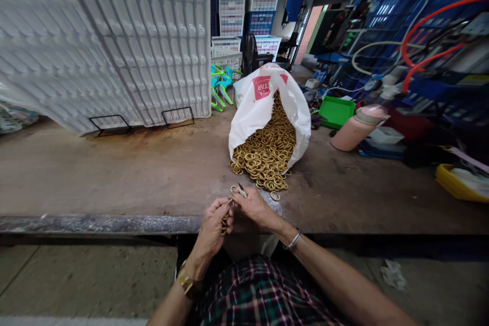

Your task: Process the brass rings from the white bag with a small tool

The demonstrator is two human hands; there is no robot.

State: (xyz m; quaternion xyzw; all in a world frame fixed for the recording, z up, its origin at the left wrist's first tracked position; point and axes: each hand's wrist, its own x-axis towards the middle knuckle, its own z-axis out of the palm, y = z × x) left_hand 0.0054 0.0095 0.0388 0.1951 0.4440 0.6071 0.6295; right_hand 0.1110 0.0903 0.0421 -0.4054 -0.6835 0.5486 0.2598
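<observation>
A white bag (244, 104) lies open on the table, and many brass-coloured rings (267, 153) spill from its mouth toward the table's front edge. My left hand (216, 221) is closed around several of these rings, some hanging below its fingers. My right hand (252, 206) is closed on a small pointed tool (242, 191) with a dark tip. The fingertips of both hands meet at a ring (231, 200) just in front of the pile. One more ring (233, 189) shows right beyond the fingertips.
White ribbed trays (145, 41) stand upright in black wire holders at the left. Behind the bag are stacked crates (231, 10). A green tray (336, 112), pink bottle (355, 127) and yellow tray (458, 183) sit to the right on the table (114, 178).
</observation>
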